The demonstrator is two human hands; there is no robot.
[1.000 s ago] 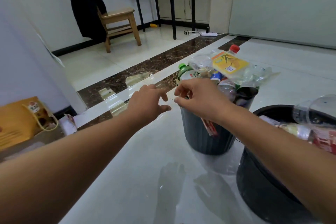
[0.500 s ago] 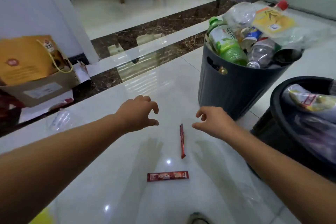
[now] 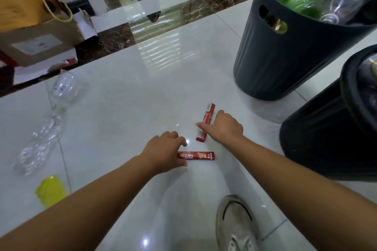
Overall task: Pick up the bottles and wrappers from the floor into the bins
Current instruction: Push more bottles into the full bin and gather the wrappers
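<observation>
— Where are the wrappers?
— Both on the floor (image 3: pixel 130 96). My left hand (image 3: pixel 163 150) straddles the near wrapper (image 3: pixel 199 155) at its nine o'clock end, fingers (image 3: pixel 177 138) spread, not closed. My right hand (image 3: pixel 226 128) lays its thumb across the far wrapper (image 3: pixel 207 117), gripping nothing.
— Bins?
— Grey bin (image 3: pixel 271 63) and black bin (image 3: pixel 318 140), two o'clock.

Counts of items shown. Red stick wrappers, centre: two, the slanted wrapper (image 3: pixel 208 115) and the level wrapper (image 3: pixel 200 155). Dark bins: two, the ribbed bin (image 3: pixel 285 57) at upper right and the black bin (image 3: pixel 326 138) at the right edge. Hands: two, left hand (image 3: pixel 163 149) and right hand (image 3: pixel 226 128). Yellow object (image 3: pixel 51 191), lower left: one. Shoe (image 3: pixel 234 224), bottom: one. Cardboard box (image 3: pixel 40 47), upper left: one. Bottles in the ribbed bin: several, not countable.
</observation>
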